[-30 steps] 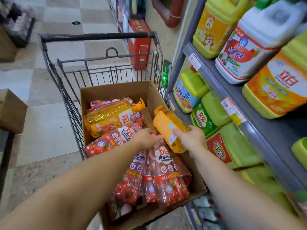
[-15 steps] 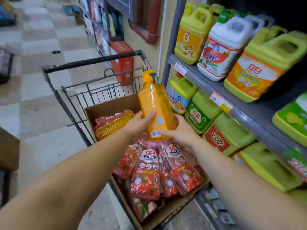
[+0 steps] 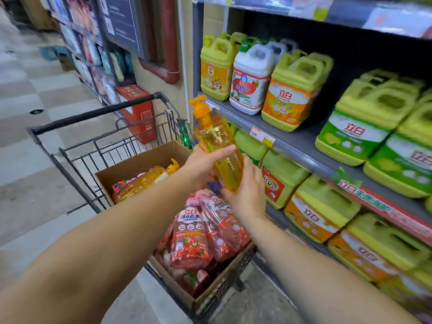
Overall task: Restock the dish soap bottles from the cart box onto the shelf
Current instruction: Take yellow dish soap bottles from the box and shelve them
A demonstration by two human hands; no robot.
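Now that it has risen clear of the cart box [image 3: 142, 163], I am holding the orange pump bottle [image 3: 218, 146] upright, left hand [image 3: 204, 163] and right hand [image 3: 247, 190] fingers wrapping it, nearing the shelf [image 3: 301, 146] at right.

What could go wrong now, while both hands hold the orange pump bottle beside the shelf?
1. The orange pump bottle is tilted, and its pump head sits close to the shelf edge; it may knock there.
2. The shelf front is full of jugs, so no free spot shows.
3. The left hand and right hand grip low, so the top may tip.
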